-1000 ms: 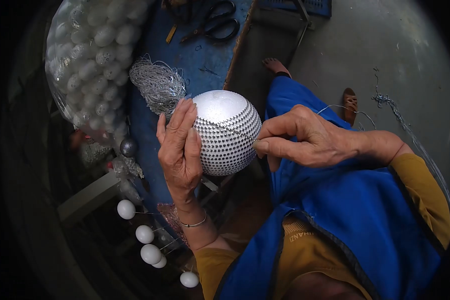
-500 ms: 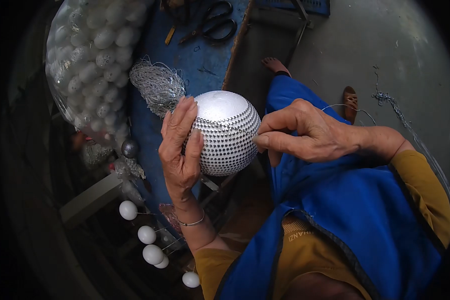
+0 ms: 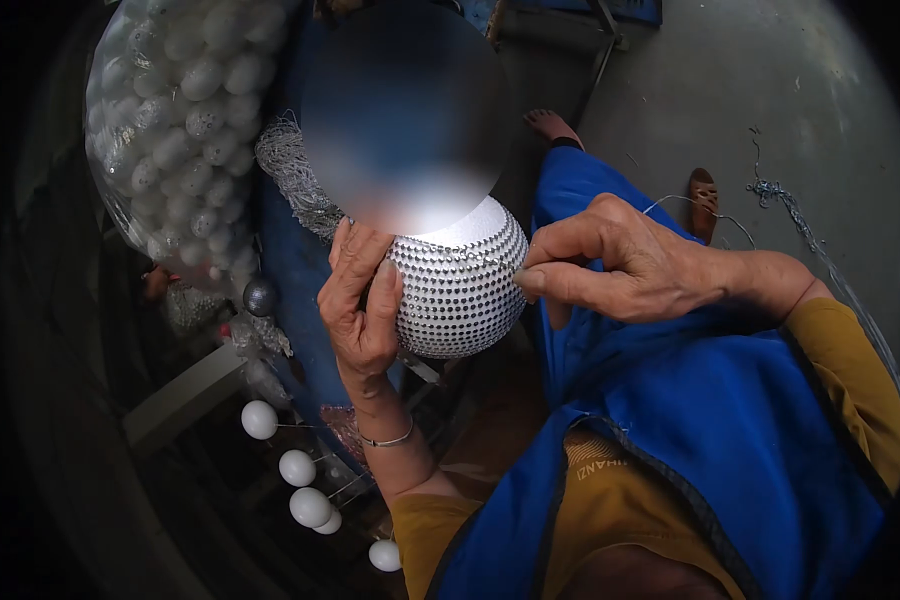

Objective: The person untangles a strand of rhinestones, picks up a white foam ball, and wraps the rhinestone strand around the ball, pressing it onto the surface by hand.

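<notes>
My left hand (image 3: 362, 300) is wrapped around the left side of a white ball (image 3: 460, 290), holding it up. Rows of small silver beads circle the ball's lower part, while its top is smooth white and partly hidden by a blurred patch. At the ball's right edge my right hand (image 3: 620, 262) is closed in a pinch, thumb against forefinger, touching or almost touching the beads. A thin silver bead strand (image 3: 738, 226) loops out behind this hand; its end at the fingertips is too small to make out clearly.
Left stands a clear bag of white balls (image 3: 185, 130). A silver strand bundle (image 3: 295, 170) lies on the blue table (image 3: 305, 345). Several white balls on sticks (image 3: 297, 467) stick out below. A tangled strand (image 3: 785, 200) hangs at right, near a brown shoe (image 3: 703, 200).
The ball and both hands have shifted very slightly right. A round blur now covers the ball's top, some left fingertips and the scissors' area of the table.
</notes>
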### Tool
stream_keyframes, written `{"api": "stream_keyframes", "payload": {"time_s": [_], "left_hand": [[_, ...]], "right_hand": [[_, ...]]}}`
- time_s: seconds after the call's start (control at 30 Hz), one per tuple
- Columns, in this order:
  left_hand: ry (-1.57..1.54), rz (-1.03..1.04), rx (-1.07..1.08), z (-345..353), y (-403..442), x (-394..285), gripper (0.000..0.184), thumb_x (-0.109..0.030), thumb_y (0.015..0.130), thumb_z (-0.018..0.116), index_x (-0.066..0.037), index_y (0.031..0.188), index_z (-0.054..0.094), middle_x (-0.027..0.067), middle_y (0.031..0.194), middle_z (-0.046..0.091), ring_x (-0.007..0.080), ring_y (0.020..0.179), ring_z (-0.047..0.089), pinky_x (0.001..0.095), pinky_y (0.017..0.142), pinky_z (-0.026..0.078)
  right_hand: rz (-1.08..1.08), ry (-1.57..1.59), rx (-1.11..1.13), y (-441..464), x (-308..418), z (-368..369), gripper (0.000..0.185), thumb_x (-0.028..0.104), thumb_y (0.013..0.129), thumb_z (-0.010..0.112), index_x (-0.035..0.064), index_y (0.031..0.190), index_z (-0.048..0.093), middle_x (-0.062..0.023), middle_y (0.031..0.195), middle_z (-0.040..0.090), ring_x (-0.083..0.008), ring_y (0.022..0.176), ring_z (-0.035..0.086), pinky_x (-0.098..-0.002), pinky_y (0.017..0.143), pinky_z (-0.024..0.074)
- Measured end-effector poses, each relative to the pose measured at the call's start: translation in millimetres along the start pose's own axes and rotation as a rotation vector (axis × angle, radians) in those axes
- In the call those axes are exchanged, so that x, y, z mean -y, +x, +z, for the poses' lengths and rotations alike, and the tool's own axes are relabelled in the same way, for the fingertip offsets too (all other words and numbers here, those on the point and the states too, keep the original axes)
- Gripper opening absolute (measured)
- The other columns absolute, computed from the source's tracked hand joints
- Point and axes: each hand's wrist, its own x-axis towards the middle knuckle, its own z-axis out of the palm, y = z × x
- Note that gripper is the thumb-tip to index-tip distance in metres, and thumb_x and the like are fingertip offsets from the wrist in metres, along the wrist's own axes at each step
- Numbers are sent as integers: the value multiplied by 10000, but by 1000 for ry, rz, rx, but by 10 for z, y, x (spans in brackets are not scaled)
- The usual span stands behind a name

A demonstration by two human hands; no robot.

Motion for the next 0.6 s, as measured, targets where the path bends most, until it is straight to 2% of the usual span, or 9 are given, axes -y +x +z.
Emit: {"api": "stream_keyframes", "payload": {"time_s": [0.07, 0.13, 0.17, 0.27, 0.4, 0.5, 0.53, 0.6], "left_hand": [[8, 1, 19, -9, 14, 9, 385, -94, 792, 518, -24, 1159, 611, 159, 1182, 603, 314, 1201, 501, 482, 1083, 183], [13, 3, 31, 2, 27, -7, 387, -93, 790, 519, -25, 1160, 610, 157, 1181, 604, 311, 1200, 503, 480, 1084, 180], [63, -5, 24, 7, 27, -50, 387, -94, 790, 521, -28, 1160, 611, 155, 1178, 606, 307, 1199, 504, 478, 1085, 174], [126, 2, -3, 27, 37, -119, 388, -99, 788, 527, -32, 1160, 612, 152, 1174, 609, 301, 1197, 508, 475, 1086, 166], [181, -15, -31, 61, 2, -138, 392, -114, 787, 535, -37, 1164, 612, 143, 1172, 612, 296, 1202, 505, 471, 1089, 154], [179, -9, -30, 62, -5, -132, 398, -125, 787, 540, -44, 1171, 610, 145, 1185, 604, 296, 1208, 498, 471, 1088, 157], [179, -10, -30, 67, -5, -122, 398, -125, 787, 540, -44, 1171, 610, 145, 1185, 604, 296, 1208, 498, 471, 1088, 157], [93, -4, -69, 74, -14, -103, 403, -129, 784, 548, -50, 1173, 611, 170, 1236, 565, 312, 1202, 499, 472, 1090, 160]], "right_hand": [[15, 5, 16, 28, 29, 30, 233, 178, 912, 525, -20, 845, 627, -66, 614, 635, -114, 554, 615, -239, 483, 460], [-388, -149, 10, 99, 103, 101, 193, 132, 883, 558, -39, 813, 616, -92, 603, 625, -161, 490, 601, -261, 445, 449], [-552, -257, -73, 148, 131, 114, 154, 88, 843, 587, -55, 789, 605, -130, 596, 608, -214, 461, 588, -289, 421, 439], [-670, -330, -28, 277, 348, 8, 136, 73, 820, 596, -57, 779, 601, -147, 598, 599, -232, 474, 591, -308, 421, 437], [-543, -528, 94, 183, 335, -160, 133, 72, 823, 586, -54, 783, 606, -140, 606, 609, -229, 481, 594, -308, 435, 447], [-343, -451, 141, 89, 158, -203, 159, 102, 857, 558, -41, 863, 629, -128, 646, 637, -208, 525, 621, -285, 484, 489], [-343, -451, 142, 69, 137, -214, 159, 102, 857, 558, -41, 863, 629, -128, 646, 637, -208, 525, 621, -285, 484, 489], [-112, -323, 134, 40, 58, -210, 205, 151, 884, 554, -32, 910, 642, -98, 659, 655, -164, 581, 648, -282, 549, 518]]}}
